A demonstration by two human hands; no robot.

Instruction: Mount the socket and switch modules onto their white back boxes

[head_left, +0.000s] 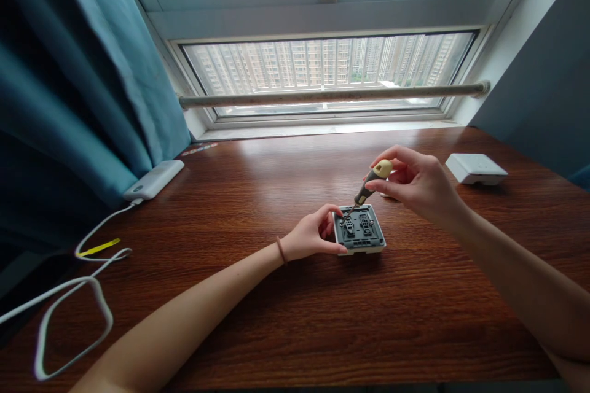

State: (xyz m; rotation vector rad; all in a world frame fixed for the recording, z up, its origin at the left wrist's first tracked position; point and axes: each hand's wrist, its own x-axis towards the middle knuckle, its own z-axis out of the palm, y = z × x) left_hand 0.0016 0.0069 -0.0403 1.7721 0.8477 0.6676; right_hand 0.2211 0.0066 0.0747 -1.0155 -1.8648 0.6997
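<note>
A square wall switch with a grey inner face and white rim lies face up on the wooden desk. My left hand grips its left side, thumb at the near left corner and fingers at the far left. In my right hand is a screwdriver with a grey and pale yellow handle, held between thumb and fingers. It slants down to the left, and its tip is at the left part of the switch's face. Whether the tip sits in a screw is too small to tell.
At the right back of the desk lies a white box-like piece. A small white thing, partly hidden, lies behind my right hand. On the left are a white power strip, its looped cable and a blue curtain. A window stands behind.
</note>
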